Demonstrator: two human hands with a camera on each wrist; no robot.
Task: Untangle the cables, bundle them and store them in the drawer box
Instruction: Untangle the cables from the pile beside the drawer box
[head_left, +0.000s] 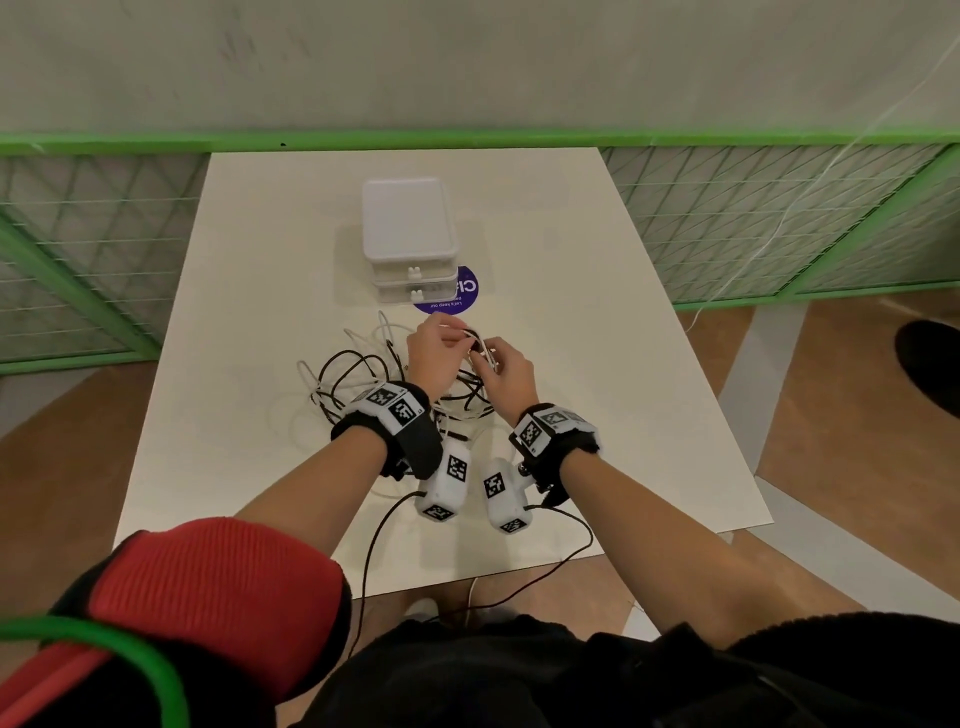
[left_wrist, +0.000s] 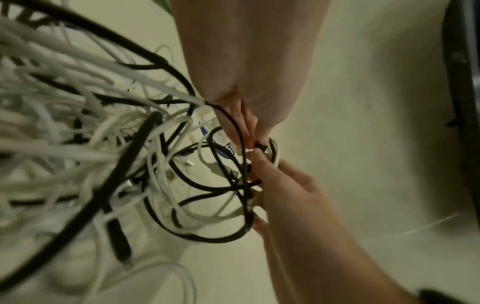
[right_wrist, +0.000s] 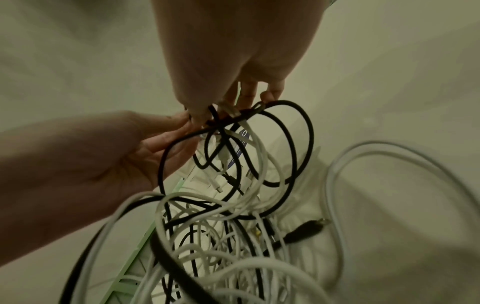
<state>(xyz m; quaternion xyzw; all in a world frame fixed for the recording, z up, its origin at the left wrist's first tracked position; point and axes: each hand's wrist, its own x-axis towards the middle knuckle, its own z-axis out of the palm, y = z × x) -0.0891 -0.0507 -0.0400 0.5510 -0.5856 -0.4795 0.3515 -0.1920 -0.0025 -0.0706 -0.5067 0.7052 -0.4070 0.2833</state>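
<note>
A tangle of black and white cables (head_left: 358, 376) lies mid-table, in front of the white drawer box (head_left: 408, 236), whose drawers are closed. Both hands meet above the tangle's far right side. My left hand (head_left: 457, 332) pinches the top of a few small black cable loops (left_wrist: 221, 187) between thumb and fingertips (left_wrist: 250, 137). My right hand (head_left: 485, 356) grips the same loops (right_wrist: 288, 144) from the other side, and a white cable runs through its fingers (right_wrist: 249, 94). A loose black plug (right_wrist: 302, 232) lies in the pile.
A purple round sticker (head_left: 457, 301) shows on the white table (head_left: 597, 338) beside the drawer box. Green mesh fencing (head_left: 753, 218) stands behind the table. Thin black wires (head_left: 374, 551) from the wrist cameras hang off the near edge.
</note>
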